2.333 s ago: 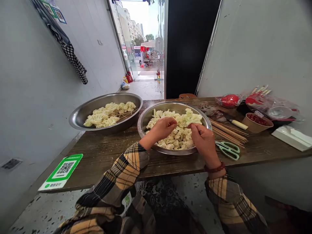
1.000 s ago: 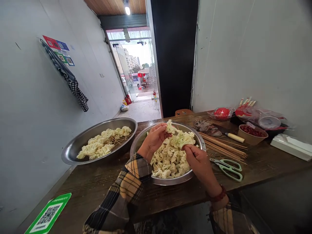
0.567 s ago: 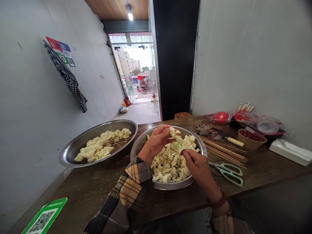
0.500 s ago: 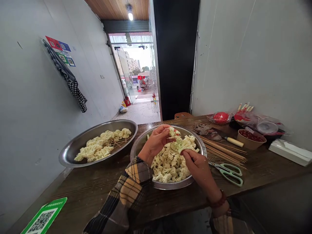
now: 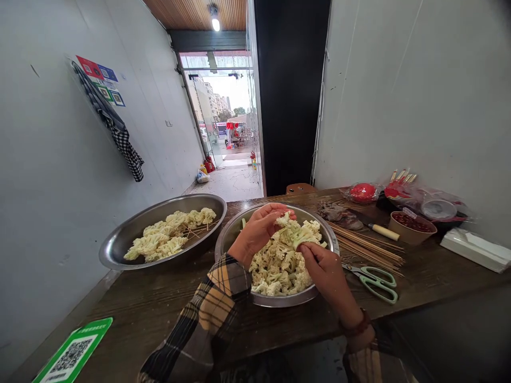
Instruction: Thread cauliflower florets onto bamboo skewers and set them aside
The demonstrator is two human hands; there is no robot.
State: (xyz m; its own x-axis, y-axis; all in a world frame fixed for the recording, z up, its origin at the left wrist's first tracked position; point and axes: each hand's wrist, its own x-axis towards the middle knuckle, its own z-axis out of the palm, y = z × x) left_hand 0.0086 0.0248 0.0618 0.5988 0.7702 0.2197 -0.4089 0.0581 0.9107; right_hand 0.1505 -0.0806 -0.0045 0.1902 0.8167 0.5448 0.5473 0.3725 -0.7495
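Over a round metal bowl full of cut cauliflower, my left hand has its fingers curled around a pale cauliflower piece. Opposite it, my right hand pinches the stem of a green-white floret, its thumb and forefinger together. The two pieces meet between my hands, and I cannot make out whether they are joined. An oval metal basin on the left holds skewered cauliflower, with thin sticks pointing right.
Right of the bowl lie bamboo skewers, green-handled scissors and a knife. Behind them are a tub of red food, a red item in plastic and a tissue pack. A green code card lies front left.
My left hand has turned slightly and its cauliflower piece sits a little lower, closer to the floret in my right hand. The camera view has shifted slightly.
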